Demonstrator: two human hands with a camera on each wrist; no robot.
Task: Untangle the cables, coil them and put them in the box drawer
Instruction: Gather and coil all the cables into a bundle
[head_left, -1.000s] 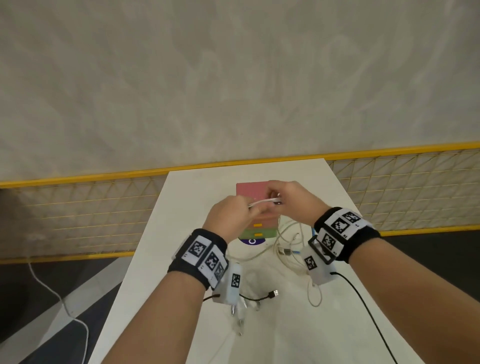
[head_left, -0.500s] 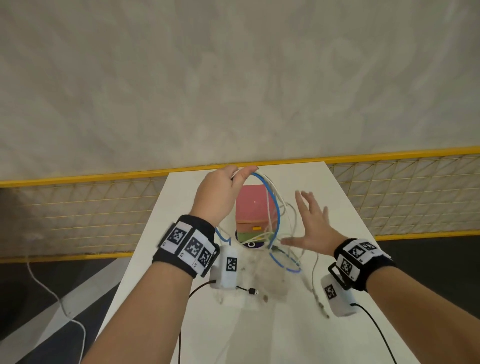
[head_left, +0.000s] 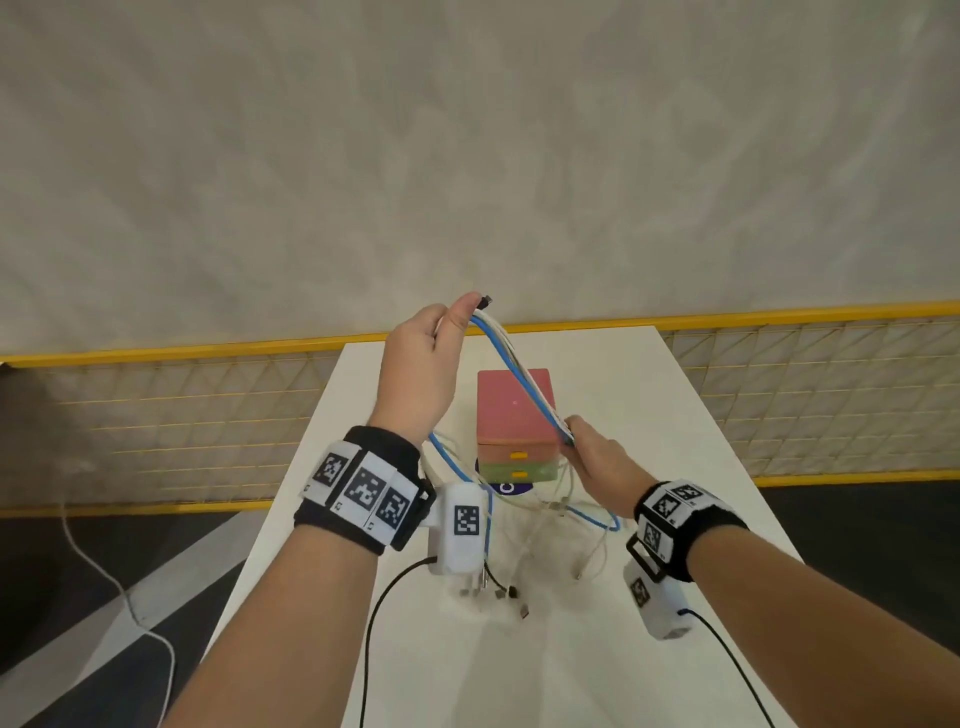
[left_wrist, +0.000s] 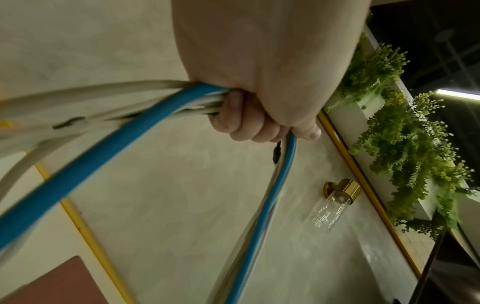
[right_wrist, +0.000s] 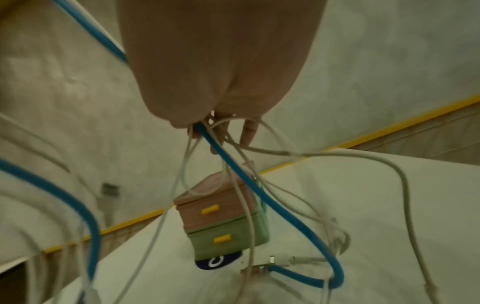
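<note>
Cables (head_left: 511, 371) gripped by left hand (head_left: 421, 364) raised, right hand (head_left: 597, 460) lower.

We see one blue cable (head_left: 500, 355) in a bundle of white cables (head_left: 524, 375), one tipped with a black plug (head_left: 487, 300). The box (head_left: 514, 405) has a pink top, a pink upper drawer (head_left: 517, 455) and a green lower drawer (head_left: 518, 473), each with a yellow handle. Under it we spot a dark blue sticker (head_left: 506, 488) with a white ring. The table (head_left: 649, 415) is white. Both wrist bands (head_left: 363, 488) are black with white tags carrying black square-code patterns. The wall (head_left: 467, 156) is mottled beige; the rail (head_left: 727, 314) is yellow over a cream mesh with a triangle pattern. In the left wrist view we note green foliage (left_wrist: 405, 131) and a gold-and-clear lamp (left_wrist: 335, 203).
</note>
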